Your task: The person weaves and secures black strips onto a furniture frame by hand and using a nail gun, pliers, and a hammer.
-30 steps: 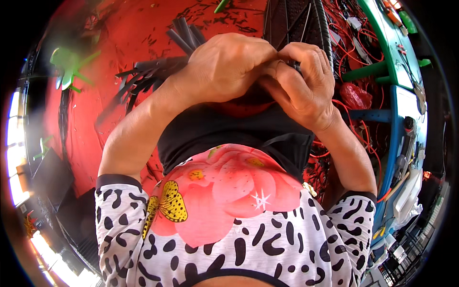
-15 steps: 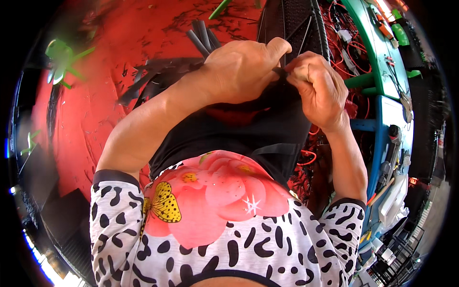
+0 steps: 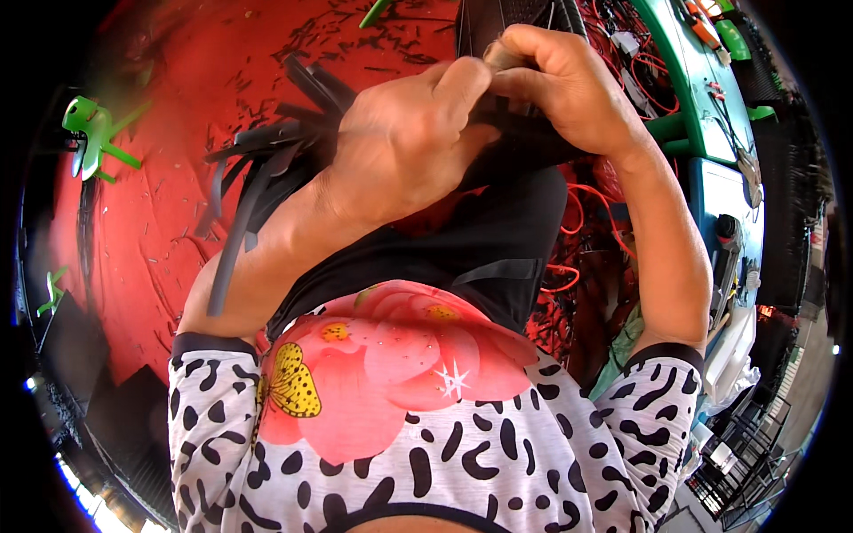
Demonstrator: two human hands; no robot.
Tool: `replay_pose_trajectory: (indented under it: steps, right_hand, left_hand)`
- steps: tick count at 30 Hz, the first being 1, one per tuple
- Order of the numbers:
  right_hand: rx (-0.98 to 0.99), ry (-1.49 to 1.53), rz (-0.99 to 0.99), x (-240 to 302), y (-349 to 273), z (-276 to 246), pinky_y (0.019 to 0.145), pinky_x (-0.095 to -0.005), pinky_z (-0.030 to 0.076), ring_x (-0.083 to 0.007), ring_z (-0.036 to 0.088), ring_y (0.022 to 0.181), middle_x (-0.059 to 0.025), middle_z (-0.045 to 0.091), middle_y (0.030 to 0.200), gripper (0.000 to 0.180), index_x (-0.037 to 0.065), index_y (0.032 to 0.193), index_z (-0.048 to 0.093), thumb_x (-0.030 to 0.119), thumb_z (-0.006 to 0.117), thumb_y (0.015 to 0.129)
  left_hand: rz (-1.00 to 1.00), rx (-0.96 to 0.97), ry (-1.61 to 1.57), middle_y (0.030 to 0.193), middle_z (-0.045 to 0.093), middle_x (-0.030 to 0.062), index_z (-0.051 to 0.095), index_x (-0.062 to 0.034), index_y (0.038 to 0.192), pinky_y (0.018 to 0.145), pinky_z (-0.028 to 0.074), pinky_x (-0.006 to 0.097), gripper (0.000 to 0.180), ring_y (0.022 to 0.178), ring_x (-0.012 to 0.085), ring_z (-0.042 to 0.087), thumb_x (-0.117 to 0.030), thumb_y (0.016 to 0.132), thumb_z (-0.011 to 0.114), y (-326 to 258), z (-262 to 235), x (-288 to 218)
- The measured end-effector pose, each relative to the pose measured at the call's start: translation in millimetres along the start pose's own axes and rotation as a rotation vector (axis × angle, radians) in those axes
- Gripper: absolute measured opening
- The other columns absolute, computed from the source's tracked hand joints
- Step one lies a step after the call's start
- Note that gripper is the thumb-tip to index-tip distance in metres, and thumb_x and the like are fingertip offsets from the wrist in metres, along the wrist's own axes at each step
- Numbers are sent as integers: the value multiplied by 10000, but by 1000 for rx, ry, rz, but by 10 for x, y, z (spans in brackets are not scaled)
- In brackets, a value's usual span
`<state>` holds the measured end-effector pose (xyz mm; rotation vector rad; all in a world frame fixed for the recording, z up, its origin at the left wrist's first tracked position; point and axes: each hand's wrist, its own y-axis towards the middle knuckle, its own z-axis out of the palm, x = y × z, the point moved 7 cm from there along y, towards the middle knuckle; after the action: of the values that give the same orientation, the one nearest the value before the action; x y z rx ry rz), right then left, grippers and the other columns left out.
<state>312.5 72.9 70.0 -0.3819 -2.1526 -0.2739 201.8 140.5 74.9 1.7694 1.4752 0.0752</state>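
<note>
Loosely splayed, flat, dark grey strips (image 3: pixel 283 131)

Left hand (image 3: pixel 400 142): bright, faintly blurred
Right hand (image 3: pixel 573 84): bright, sharper
Floor (image 3: pixel 169 231): washed-out haze left of left hand
Tabletop (image 3: pixel 693 67): pale shine right of right hand, edge bowed by lens

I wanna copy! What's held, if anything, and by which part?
The left hand seems to hold dark strips, gripped part hidden; right hand: can't tell.
</note>
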Motion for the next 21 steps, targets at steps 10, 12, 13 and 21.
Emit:
replay_pose_trajectory:
  steps: [10, 12, 13, 21]
  right_hand:
    - [226, 79, 158, -324, 156, 143, 609, -209, 410, -27, 491, 682, 33, 578, 732, 153, 11, 845, 614, 163, 624, 856]
    - [181, 62, 139, -297, 139, 110, 613, -214, 421, -37, 507, 675, 23, 583, 732, 164, 6, 846, 616, 170, 622, 857]
    - [146, 48, 116, -266, 117, 73, 618, -219, 432, -47, 523, 668, 14, 588, 731, 175, 1, 847, 618, 176, 620, 859]
    - [-982, -9, -316, -219, -1164, -535, 721, -246, 501, -121, 592, 754, -56, 611, 907, 375, 3, 1071, 568, 160, 741, 777]
  left_hand:
    - [127, 57, 136, 883, 579, 88, 635, -33, 927, 572, 496, 344, 281, 700, 268, 619, -10, 663, 727, -9, 88, -85]
    - [96, 107, 165, 905, 585, 85, 633, -32, 940, 582, 501, 348, 284, 712, 274, 621, -1, 669, 712, 7, 116, -78]
    - [119, 95, 152, 905, 585, 85, 633, -32, 940, 582, 501, 348, 284, 712, 274, 621, -1, 669, 712, 19, 107, -104]
    - [160, 127, -46, 903, 629, 135, 615, 11, 935, 672, 521, 342, 231, 803, 318, 628, 17, 714, 682, 101, 109, -106]
